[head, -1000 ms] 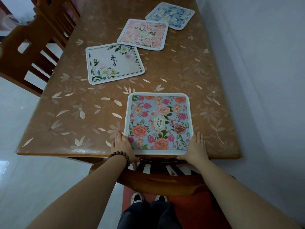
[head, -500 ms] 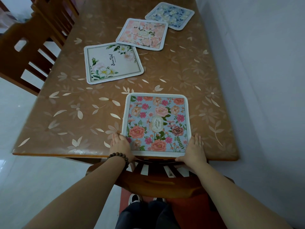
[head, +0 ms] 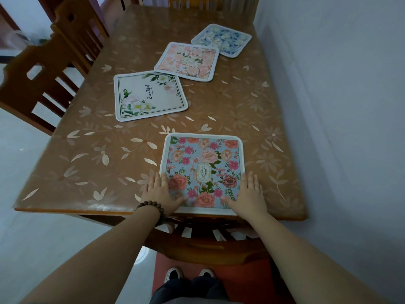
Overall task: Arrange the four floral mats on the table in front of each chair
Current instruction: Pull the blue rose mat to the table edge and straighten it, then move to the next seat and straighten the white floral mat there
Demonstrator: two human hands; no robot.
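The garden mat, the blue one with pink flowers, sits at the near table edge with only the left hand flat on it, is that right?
Not quite. The head view shows both hands flat on the garden mat: left hand on its left corner, right hand on its right. The rest holds.

Just my one head cam here, aimed forward and down from above the counter [head: 92, 163] near edge, close over my hands.

1. Both hands, left hand [head: 158, 190] and right hand [head: 249, 194], lie flat with fingers spread on the near corners of a blue floral mat [head: 203, 170].
2. Three more mats lie farther along the brown counter [head: 98, 154]: white [head: 150, 95], pink [head: 187, 61], blue-white [head: 221, 40].
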